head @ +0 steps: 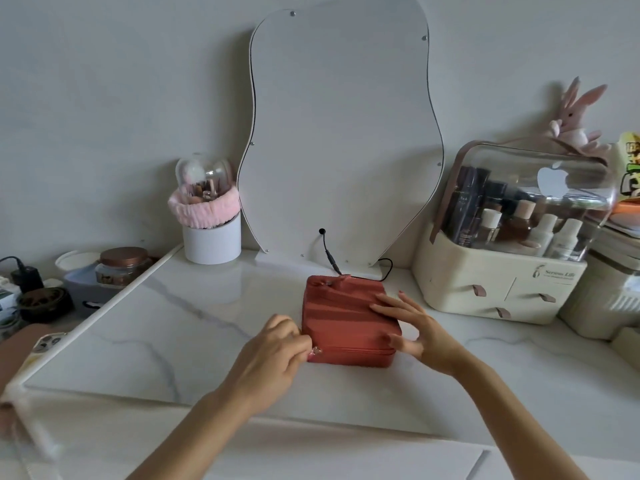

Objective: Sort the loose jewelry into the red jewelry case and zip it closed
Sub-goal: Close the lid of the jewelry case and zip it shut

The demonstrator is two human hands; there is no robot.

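Note:
The red jewelry case [343, 306] lies with its lid down on the white marble tabletop [180, 327], in front of the mirror. My left hand [273, 355] is at the case's near left corner and pinches the small metal zipper pull [317, 351] there. My right hand [412, 327] rests on the case's right side, fingers spread flat over the lid and thumb against the front wall. No loose jewelry shows on the table.
A wavy mirror [343, 133] stands behind the case with a black cable [332, 258] at its base. A white brush cup with a pink band [211, 233] is at back left. A cream cosmetics organizer [502, 271] sits at right. Jars and a phone lie off the left edge.

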